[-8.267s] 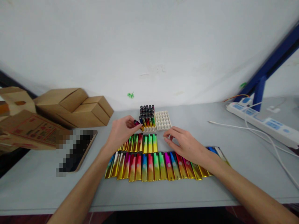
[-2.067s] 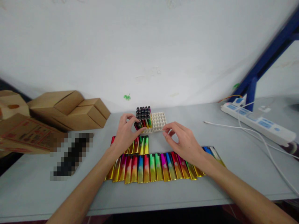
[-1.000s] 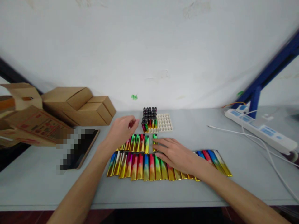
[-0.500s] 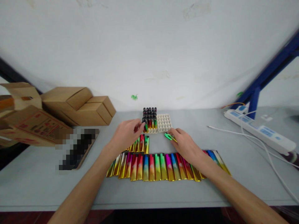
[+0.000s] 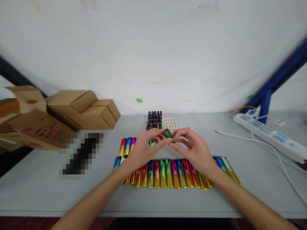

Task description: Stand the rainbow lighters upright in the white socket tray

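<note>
A green lighter (image 5: 169,135) with a dark top is held tilted between my two hands, above the middle of the table. My left hand (image 5: 150,145) has its thumb and fingers closed on it from the left. My right hand (image 5: 189,143) pinches its lower end from the other side. Beneath and in front of my hands lies a long row of shiny lighters (image 5: 168,172) fading from several colours to gold. A shorter row of lighters (image 5: 128,145) lies behind it, partly covered by my left hand. Farther back, black-topped lighters (image 5: 154,118) stand upright in a block.
A white tray with round hollows (image 5: 169,123) sits right of the standing lighters. Cardboard boxes (image 5: 81,108) fill the back left, with a blurred dark object (image 5: 82,155) before them. A power strip (image 5: 268,132) and a white cable (image 5: 251,139) lie on the right.
My right hand has brought the green lighter left and up to the middle. My left hand has come away from the standing lighters to meet it, and both hands now hold it.
</note>
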`<action>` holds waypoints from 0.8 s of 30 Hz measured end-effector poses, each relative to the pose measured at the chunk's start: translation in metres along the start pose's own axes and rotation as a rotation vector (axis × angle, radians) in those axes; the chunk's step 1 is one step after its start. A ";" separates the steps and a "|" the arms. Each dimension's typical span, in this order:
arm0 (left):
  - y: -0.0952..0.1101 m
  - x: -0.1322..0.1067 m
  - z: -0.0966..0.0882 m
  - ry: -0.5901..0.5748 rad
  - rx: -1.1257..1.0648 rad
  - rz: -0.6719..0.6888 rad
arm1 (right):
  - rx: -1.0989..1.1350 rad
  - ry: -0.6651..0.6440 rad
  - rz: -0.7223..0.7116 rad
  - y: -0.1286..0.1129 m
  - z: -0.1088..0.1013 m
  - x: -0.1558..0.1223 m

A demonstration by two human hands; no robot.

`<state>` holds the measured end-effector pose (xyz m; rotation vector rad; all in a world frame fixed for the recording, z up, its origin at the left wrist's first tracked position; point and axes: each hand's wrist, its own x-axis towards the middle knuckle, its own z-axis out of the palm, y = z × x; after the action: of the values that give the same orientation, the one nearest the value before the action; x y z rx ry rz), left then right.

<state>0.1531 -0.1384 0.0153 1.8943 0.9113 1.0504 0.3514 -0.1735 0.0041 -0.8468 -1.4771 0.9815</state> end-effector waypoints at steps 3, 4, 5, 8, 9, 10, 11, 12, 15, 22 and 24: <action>0.003 -0.004 0.010 0.005 -0.150 -0.016 | 0.038 0.013 -0.018 0.002 0.005 -0.004; 0.005 -0.004 0.012 0.010 -0.164 -0.011 | 0.038 0.021 -0.020 0.004 0.005 -0.004; 0.007 -0.005 0.012 0.012 -0.161 -0.002 | 0.030 0.029 -0.022 0.006 0.005 -0.005; 0.011 -0.004 0.010 0.006 -0.127 0.012 | -0.056 0.054 -0.038 0.008 0.002 -0.004; 0.012 -0.004 0.009 0.005 -0.121 0.013 | -0.104 0.069 -0.052 0.007 0.000 -0.004; 0.011 -0.003 0.009 0.006 -0.124 0.014 | -0.153 0.088 -0.070 0.007 -0.001 -0.003; 0.011 -0.003 0.008 0.005 -0.137 0.011 | -0.198 0.108 -0.088 0.006 -0.003 -0.002; 0.009 -0.003 0.008 0.001 -0.163 -0.002 | -0.236 0.125 -0.100 0.005 -0.005 -0.002; 0.005 -0.005 0.008 -0.016 -0.290 -0.128 | -0.300 0.155 -0.113 0.003 -0.009 0.000; 0.004 -0.008 0.003 0.044 0.054 -0.159 | -0.427 0.125 -0.132 0.000 -0.010 -0.001; 0.005 -0.007 0.001 0.074 0.168 -0.117 | -0.464 0.119 -0.147 -0.001 -0.010 -0.001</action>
<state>0.1525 -0.1475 0.0169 1.9219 1.1706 1.0066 0.3613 -0.1733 0.0047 -1.0873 -1.6634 0.4730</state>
